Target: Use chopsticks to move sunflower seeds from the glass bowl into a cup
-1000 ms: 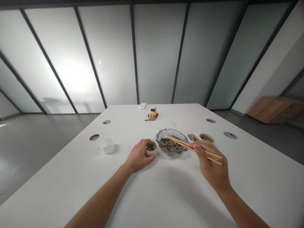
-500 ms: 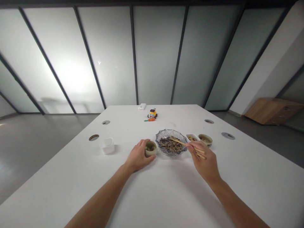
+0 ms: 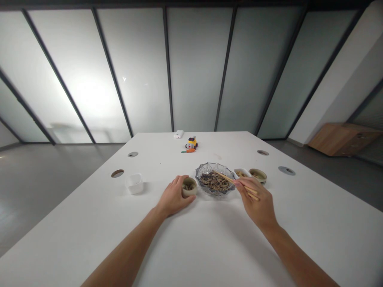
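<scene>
My left hand [image 3: 176,195] is wrapped round a small beige cup [image 3: 189,192] on the table, which has some brown dried bits inside. Just right of it stands a scalloped clear glass bowl [image 3: 200,173] holding a heap of thin brown dried pieces [image 3: 216,182]. My right hand [image 3: 256,200] grips a pair of wooden chopsticks [image 3: 230,180], their tips over the heap in the bowl. Whether the tips pinch a piece is too small to tell. Behind that hand sit a white dish [image 3: 241,172] with tan bits and a second beige cup [image 3: 258,175].
A white plastic container [image 3: 134,184] stands to the left on the white table [image 3: 185,247]. Farther back lie a toy vehicle [image 3: 192,142], an orange-and-green toy carrot [image 3: 188,151] and a white box-shaped device [image 3: 178,134]. Round cable holes [image 3: 117,173] pierce the tabletop on both sides.
Almost nothing differs. Both hands keep their grips, and the chopstick tips stay over the bowl with only a very slight shift. The whole view has drifted a little.
</scene>
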A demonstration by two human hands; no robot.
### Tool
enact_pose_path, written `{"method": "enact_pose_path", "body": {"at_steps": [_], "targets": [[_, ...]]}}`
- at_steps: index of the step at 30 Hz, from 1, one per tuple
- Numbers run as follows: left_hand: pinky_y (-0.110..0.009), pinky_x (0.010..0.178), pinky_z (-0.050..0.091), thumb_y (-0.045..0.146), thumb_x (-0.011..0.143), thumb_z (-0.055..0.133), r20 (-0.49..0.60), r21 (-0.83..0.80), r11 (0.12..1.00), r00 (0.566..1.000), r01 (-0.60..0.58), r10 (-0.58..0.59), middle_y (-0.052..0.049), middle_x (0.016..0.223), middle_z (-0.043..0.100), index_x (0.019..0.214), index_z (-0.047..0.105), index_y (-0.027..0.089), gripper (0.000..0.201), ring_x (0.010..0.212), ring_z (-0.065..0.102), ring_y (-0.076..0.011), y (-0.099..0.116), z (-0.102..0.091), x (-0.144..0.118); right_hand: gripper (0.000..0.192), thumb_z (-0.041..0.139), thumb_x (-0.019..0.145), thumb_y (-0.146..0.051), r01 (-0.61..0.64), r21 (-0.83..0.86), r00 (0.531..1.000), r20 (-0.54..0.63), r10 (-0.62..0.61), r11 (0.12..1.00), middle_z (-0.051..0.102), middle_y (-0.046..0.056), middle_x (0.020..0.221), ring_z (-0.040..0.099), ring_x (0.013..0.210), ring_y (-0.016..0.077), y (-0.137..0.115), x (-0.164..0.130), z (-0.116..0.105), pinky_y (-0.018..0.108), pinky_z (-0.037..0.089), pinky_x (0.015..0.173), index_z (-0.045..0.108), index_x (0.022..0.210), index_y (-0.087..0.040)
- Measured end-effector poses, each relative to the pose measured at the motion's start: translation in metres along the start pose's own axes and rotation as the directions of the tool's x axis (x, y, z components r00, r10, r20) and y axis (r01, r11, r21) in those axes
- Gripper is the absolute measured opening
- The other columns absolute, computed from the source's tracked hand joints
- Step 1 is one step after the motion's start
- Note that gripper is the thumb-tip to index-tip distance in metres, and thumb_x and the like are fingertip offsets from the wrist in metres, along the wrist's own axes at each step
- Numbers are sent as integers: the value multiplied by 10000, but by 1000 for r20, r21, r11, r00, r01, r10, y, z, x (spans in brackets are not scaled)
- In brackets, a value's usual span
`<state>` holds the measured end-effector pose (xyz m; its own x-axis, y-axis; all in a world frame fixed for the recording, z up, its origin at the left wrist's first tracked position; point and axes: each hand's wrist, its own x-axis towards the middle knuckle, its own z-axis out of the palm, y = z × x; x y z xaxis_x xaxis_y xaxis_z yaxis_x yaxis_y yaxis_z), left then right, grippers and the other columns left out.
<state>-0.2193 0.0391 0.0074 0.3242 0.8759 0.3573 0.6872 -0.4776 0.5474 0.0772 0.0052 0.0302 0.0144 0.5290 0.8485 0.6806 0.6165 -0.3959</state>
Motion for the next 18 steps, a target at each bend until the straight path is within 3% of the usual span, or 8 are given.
{"method": "enact_pose_path", "body": {"at_steps": [11, 18], "targets": [[-475, 1034, 525, 292, 826, 804, 1, 6, 1000, 1000, -2, 2, -101, 1310, 638, 1388, 538, 255, 622, 1187, 657, -330, 6, -3, 0, 203, 655, 1039, -352, -22, 72, 994, 111, 14, 997, 773, 66, 970, 753, 884, 210, 6, -5, 4, 334, 620, 767, 796, 984, -216], [-479, 1039, 520, 299, 828, 802, 1, 2, 1000, 1000, 0, 0, -101, 1298, 642, 1382, 541, 260, 614, 1173, 658, -328, 6, -4, 0, 197, 650, 1040, -345, -7, 59, 997, 78, 3, 998, 771, 70, 970, 751, 874, 213, 3, -4, 2, 347, 621, 775, 791, 980, -221]]}}
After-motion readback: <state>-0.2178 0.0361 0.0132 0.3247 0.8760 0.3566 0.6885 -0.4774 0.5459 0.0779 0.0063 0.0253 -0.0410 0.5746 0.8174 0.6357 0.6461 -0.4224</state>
